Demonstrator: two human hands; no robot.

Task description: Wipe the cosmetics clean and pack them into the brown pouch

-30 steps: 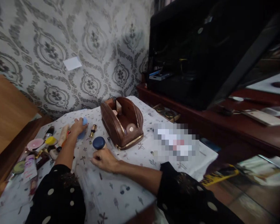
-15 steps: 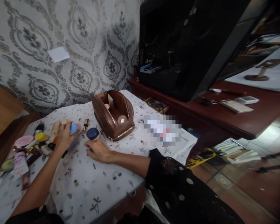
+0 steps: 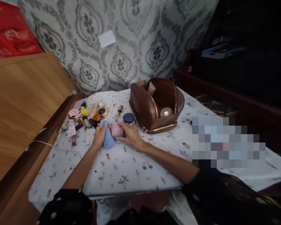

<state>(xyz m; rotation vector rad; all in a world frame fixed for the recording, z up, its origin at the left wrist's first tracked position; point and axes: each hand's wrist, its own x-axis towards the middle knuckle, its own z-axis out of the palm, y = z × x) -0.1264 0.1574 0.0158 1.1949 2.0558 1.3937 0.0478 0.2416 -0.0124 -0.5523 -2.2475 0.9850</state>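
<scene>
Several small, mixed-colour cosmetic containers (image 3: 84, 112) lie clustered; beside them the left hand (image 3: 100, 136), mostly closed, grips a soft light-blue cloth (image 3: 109, 139); just right comes a rounded pink container (image 3: 117, 130), held in the half-curled right hand (image 3: 133, 137); beyond, a round dark-blue-lidded jar (image 3: 128, 118), then an unzipped brown leather bag (image 3: 142, 109).

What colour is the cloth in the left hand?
The cloth is light blue, seen best in the head view.
</scene>
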